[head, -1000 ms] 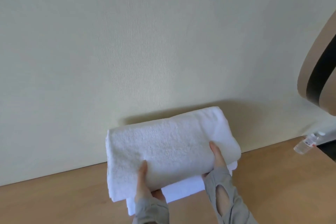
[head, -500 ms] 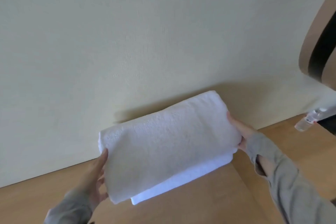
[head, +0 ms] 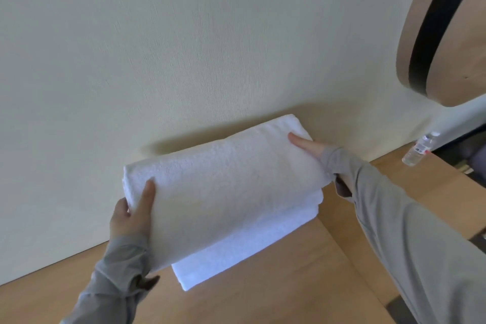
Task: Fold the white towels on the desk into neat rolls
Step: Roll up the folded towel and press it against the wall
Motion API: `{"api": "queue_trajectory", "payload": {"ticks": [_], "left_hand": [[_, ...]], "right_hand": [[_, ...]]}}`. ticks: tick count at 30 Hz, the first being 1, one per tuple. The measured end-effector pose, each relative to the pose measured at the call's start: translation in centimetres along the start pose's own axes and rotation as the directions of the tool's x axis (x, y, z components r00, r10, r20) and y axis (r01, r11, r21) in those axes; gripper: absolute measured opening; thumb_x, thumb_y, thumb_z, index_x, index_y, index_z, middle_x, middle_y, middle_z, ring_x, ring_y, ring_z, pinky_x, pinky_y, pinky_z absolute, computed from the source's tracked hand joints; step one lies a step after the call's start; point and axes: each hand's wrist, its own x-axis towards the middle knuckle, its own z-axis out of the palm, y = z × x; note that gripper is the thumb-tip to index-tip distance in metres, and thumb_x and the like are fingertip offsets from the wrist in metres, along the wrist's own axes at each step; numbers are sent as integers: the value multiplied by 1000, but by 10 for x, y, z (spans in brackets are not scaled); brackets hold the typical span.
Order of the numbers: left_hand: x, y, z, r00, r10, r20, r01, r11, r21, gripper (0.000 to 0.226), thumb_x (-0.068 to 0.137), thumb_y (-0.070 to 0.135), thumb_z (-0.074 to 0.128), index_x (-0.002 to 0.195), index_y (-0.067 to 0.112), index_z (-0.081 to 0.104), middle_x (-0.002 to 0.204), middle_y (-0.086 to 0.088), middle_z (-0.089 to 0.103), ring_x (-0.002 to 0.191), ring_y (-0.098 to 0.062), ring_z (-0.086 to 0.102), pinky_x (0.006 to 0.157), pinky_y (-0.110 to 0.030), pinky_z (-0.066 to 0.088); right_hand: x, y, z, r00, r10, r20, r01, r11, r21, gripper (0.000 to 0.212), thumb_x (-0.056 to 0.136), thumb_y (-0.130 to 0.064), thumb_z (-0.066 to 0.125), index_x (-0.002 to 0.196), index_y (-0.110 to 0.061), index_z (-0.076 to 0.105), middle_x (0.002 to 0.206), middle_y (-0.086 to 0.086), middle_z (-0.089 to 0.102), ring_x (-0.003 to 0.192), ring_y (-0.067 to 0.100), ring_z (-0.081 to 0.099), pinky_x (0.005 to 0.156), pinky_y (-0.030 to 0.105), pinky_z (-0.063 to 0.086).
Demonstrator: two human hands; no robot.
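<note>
While the rolled towel [head: 226, 187] lies slanted from lower left to upper right atop a folded towel [head: 236, 252] on the desk [head: 263, 297], its lower-left end is gripped by the left hand [head: 131, 216]; the upper-right end is touched by the right hand [head: 313, 146], thumb on top, fingers hidden.

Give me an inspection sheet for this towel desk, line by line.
Surface: light wooden desk.
Job's things: thick upper towel over a flatter lower towel, near the wall.
Clutter: clear plastic bottle at the far right.
Hands: left hand and right hand grip the upper towel's ends, thumbs on top.
Cables: nothing seen.
Surroundings: pale wall; rounded wooden panel at upper right.
</note>
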Motion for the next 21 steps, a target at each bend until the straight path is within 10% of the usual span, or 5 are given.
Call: {"api": "queue_trajectory", "payload": {"ticks": [14,21], "left_hand": [[19,-18,20,995,-102,-12,103,994,42,49,81,61,55,84,13,49,94,-6,51,86,-27,47,80,-35,32],[26,-16,35,974,-218,68,212,973,90,82,83,65,46,141,9,27,128,-17,45,106,-32,46,84,-38,30]], "right_hand": [[15,16,7,966,-204,-161,195,978,-70,48,75,-65,59,103,-26,54,81,-10,58,70,10,54,70,28,39],[27,31,7,949,-229,-219,192,965,-180,45,78,-66,53,95,-25,59,89,0,61,74,18,55,76,29,37]]}}
